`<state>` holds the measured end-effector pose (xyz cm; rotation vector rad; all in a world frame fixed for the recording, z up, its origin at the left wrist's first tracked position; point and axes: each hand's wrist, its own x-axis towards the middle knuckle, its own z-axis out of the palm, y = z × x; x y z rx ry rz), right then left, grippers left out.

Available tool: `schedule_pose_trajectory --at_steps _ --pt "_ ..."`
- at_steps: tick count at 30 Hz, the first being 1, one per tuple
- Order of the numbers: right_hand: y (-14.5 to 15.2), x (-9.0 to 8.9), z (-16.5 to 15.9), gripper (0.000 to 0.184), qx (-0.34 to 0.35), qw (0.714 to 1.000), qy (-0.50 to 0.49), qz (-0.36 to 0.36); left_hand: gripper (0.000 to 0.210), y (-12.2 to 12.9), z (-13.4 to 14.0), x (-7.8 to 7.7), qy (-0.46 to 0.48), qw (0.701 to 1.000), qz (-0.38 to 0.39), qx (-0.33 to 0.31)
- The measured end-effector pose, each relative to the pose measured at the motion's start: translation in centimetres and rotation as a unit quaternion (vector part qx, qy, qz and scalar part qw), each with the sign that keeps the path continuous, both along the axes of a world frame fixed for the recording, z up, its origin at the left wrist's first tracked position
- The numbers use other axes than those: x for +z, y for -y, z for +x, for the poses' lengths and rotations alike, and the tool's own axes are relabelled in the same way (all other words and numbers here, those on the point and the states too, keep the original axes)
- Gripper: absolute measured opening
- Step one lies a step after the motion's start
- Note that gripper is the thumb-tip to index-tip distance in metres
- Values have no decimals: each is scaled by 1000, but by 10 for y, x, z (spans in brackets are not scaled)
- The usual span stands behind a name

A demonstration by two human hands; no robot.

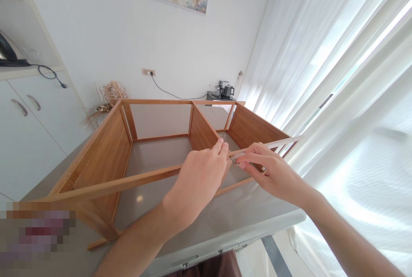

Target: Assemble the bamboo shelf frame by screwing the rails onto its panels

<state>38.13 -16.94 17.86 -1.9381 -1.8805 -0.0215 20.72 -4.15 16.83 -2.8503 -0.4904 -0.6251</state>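
Note:
A wooden shelf frame [148, 178] lies on a grey tabletop, its panels standing on edge and one of them dividing it in the middle. My left hand [202, 178] is closed over the near top rail where this middle panel [204, 129] meets it. Just to its right, the fingertips of my right hand [270, 167] pinch a small bent metal tool that looks like a hex key [234, 161], held at the rail beside the joint. My left palm and the rail under it are hidden from view.
The grey table [244, 204] carries the frame. Behind it stand a black kettle [228, 91] on a small stand and a dried-straw bundle [112, 92]. White curtains [322, 54] hang at right; white cabinets [32, 127] are at left. A blurred-out patch [41, 234] covers the lower left.

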Motion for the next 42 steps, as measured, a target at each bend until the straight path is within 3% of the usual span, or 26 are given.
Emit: schedule_pose_trajectory --at_steps 13,23,30,42 --pt "2 -3 -5 25 -16 994 -102 -29 39 1 1 3 5 1000 -17 5" --pt "2 -1 -7 25 -18 995 -100 -14 41 1 1 3 2 1000 -18 3" --pt "2 -5 -13 24 -29 991 -122 -43 42 1 0 3 -6 1000 -10 4" --pt "7 -9 -9 23 3 996 -86 -2 40 2 0 6 -5 1000 -14 2"
